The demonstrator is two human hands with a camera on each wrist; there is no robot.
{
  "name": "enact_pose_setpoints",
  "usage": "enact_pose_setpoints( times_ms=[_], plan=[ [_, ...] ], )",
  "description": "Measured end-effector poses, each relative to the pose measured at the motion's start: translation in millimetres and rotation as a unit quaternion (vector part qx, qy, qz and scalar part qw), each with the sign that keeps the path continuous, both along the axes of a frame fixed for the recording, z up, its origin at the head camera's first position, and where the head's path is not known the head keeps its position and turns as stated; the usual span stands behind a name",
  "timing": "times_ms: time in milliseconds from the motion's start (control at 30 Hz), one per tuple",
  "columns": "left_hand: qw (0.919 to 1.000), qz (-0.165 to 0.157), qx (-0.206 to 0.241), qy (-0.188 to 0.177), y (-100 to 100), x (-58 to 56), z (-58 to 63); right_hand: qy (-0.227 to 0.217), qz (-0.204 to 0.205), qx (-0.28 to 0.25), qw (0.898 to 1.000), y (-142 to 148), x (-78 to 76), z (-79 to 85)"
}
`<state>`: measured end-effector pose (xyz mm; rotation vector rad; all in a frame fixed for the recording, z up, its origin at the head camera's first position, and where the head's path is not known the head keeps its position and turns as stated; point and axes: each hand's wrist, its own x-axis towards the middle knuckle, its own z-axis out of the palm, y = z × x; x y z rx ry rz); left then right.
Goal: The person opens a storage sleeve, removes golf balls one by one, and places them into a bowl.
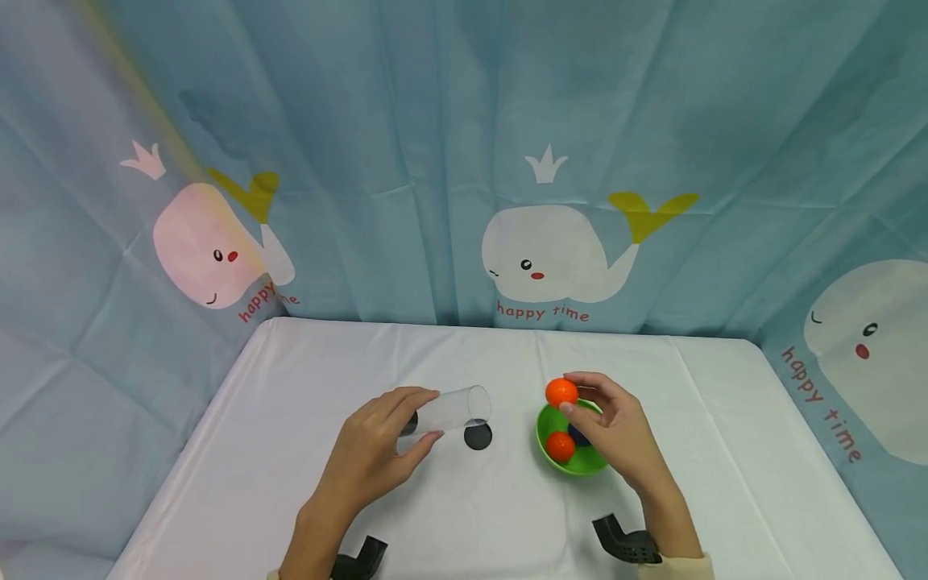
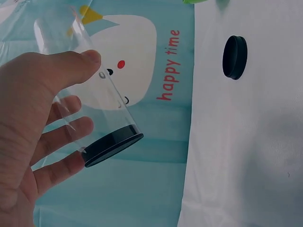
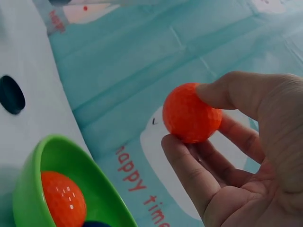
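Note:
My left hand point(image 1: 379, 441) grips a clear cylindrical tube point(image 1: 453, 409) that is tilted on its side, its open mouth toward the right. A black cap point(image 2: 113, 145) closes the tube's other end. My right hand point(image 1: 616, 423) pinches an orange golf ball point(image 3: 191, 113) between thumb and fingers, above the rim of a green bowl point(image 1: 545, 453). Inside the bowl lie a second orange ball point(image 1: 561, 446) and a dark blue ball point(image 1: 577, 435), partly hidden by the right hand. A loose black lid point(image 1: 478, 436) lies on the table just below the tube's mouth.
A white cloth covers the table point(image 1: 464, 515). Blue curtains point(image 1: 406, 161) printed with whales hang behind it and at both sides. Black curved wrist mounts point(image 1: 627, 544) show at both wrists.

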<state>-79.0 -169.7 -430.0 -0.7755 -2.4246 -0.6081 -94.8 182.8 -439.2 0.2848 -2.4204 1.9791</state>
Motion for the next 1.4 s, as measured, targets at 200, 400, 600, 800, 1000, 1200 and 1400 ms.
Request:
enact_pose_setpoints(
  times_ms=[200,400,600,800,1000,1200,1400],
  plan=[
    [1.0,-0.001,0.004,-0.005,-0.9,-0.5,-2.0,0.015,-0.002,0.031,0.999,3.8,-1.2,-3.1],
    [0.9999,-0.003,0.011,-0.008,-0.8,-0.9,-4.0,0.045,-0.017,0.084,0.995,5.2,-1.9,-5.8],
    [0.9994,-0.007,0.027,-0.022,-0.8,-2.1,-8.5,0.053,-0.029,0.131,0.99,3.8,-1.3,-7.1],
    [0.9976,-0.013,0.051,-0.045,-0.7,-5.1,-16.6,0.064,-0.029,0.146,0.987,3.2,-1.3,-7.0],
    [0.9936,-0.009,0.072,-0.086,-0.1,-7.4,-25.0,0.069,-0.023,0.162,0.984,1.7,-2.0,-6.5],
    [0.9827,-0.026,0.113,-0.144,1.0,-12.5,-33.5,0.066,-0.025,0.171,0.983,1.9,-1.8,-7.6],
    [0.9743,-0.028,0.122,-0.187,2.9,-14.2,-35.3,0.064,-0.017,0.176,0.982,1.3,-2.1,-11.8]
  ],
)
